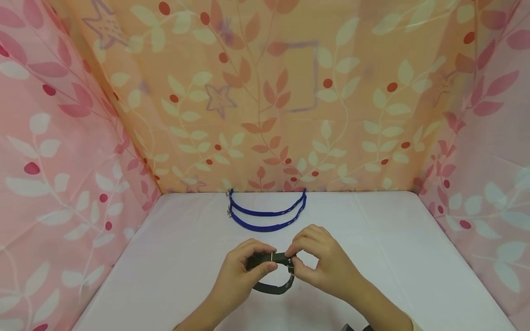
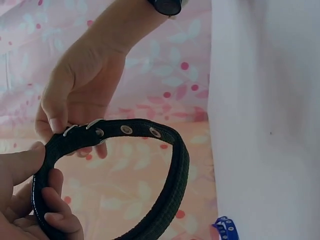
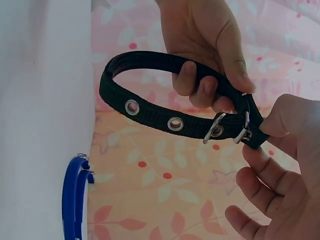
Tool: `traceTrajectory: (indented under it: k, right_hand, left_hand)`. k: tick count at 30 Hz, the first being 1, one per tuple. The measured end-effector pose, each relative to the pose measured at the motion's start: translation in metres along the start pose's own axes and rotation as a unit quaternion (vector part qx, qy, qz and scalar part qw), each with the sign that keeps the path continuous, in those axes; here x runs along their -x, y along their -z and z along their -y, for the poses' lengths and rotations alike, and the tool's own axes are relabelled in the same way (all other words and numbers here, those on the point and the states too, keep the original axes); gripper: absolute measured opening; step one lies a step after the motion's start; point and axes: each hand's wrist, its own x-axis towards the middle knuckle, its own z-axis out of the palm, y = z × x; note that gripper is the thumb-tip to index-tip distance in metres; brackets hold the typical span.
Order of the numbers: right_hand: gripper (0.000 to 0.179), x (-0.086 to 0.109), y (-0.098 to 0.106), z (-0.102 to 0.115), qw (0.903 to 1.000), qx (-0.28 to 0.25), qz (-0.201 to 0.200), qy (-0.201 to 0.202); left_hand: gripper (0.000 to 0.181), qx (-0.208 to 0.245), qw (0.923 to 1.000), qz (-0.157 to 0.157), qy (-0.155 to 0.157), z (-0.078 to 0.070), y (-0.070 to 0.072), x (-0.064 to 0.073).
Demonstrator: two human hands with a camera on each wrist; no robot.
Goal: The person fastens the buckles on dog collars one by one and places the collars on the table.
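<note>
Fingers (image 3: 282,120) are pinching the dark green collar (image 3: 153,119), right hand (image 1: 325,262) at its buckle (image 3: 242,135), left hand (image 1: 240,268) holding just beside.

Left hand (image 1: 239,269): bare; forearm (image 1: 207,309) uncovered as far as the head view shows. Right hand (image 1: 325,256): bare, forearm likewise uncovered up to a pale cream sleeve (image 1: 415,325), of which only the edge is in frame. Fingers (image 3: 272,172) slender with rounded tips; creases visible at the joints; nails short where seen. Right arm, left wrist view: one black device (image 2: 167,6) worn on the arm, rounded along its lower edge, surface slightly glossy, upper portion cut off by the frame. Head view, bottom edge by the right forearm: small dark grey and black angular part (image 1: 348,328), mostly out of frame, markings illegible
</note>
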Motion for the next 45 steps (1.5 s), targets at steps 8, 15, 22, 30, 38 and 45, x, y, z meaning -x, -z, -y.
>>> traceTrajectory:
  k: [8, 15, 22, 30, 38, 45]
  right_hand:
    - [0.03, -0.001, -0.001, -0.001, 0.9994, 0.008, 0.012, 0.033]
    - [0.03, -0.001, -0.002, 0.001, 0.997, 0.043, 0.007, 0.064]
    - [0.03, 0.001, -0.002, 0.004, 0.9988, 0.017, 0.019, 0.043]
    - [0.036, 0.005, 0.007, 0.003, 0.9978, -0.017, 0.048, -0.043]
    - [0.038, 0.004, 0.011, -0.003, 0.9924, -0.007, 0.091, -0.082]
    - [0.029, 0.002, 0.013, -0.005, 0.9954, -0.022, 0.069, -0.061]
  left_hand:
    - [0.023, -0.005, 0.9998, 0.017, 0.006, -0.003, 0.001, 0.0]
    - [0.021, -0.004, 0.9988, 0.002, -0.048, 0.001, 0.0, 0.002]
    - [0.023, 0.023, 0.999, 0.004, -0.037, 0.001, 0.0, 0.004]
    - [0.025, 0.012, 0.9993, -0.029, -0.022, -0.002, 0.007, 0.006]
    - [0.026, 0.086, 0.9938, -0.062, -0.033, -0.006, 0.011, 0.004]
    - [0.026, 0.098, 0.9924, -0.068, -0.032, -0.006, 0.014, 0.001]
